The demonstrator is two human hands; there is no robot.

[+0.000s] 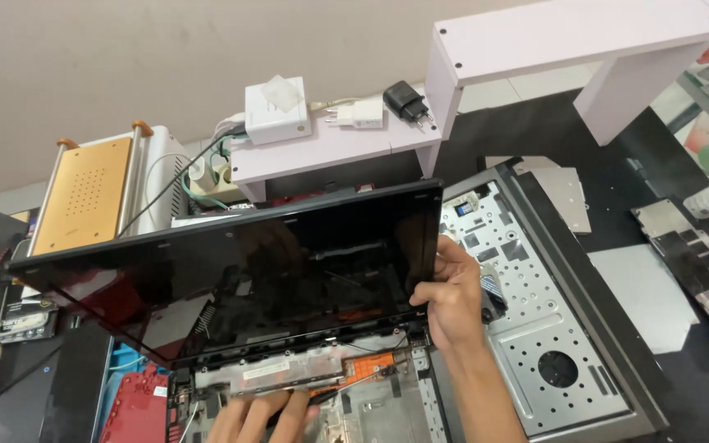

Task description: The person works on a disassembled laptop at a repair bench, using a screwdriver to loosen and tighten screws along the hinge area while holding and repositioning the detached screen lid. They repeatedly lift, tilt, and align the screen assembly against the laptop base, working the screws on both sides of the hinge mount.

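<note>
A black laptop screen panel (231, 271) stands tilted up over an opened laptop base (322, 369) with bare metal and wiring inside. My right hand (451, 297) grips the screen's right edge near its lower corner. My left hand (260, 417) rests at the bottom of the view on the base just below the hinge line, fingers spread on the chassis. Whether it holds anything is hidden.
A grey perforated laptop cover (535, 328) lies to the right on the dark mat. Metal shield plates (691, 254) lie further right. Behind are a white shelf (330, 143) with chargers and a white box, an orange-topped machine (84, 193), and a red part (137, 406) at lower left.
</note>
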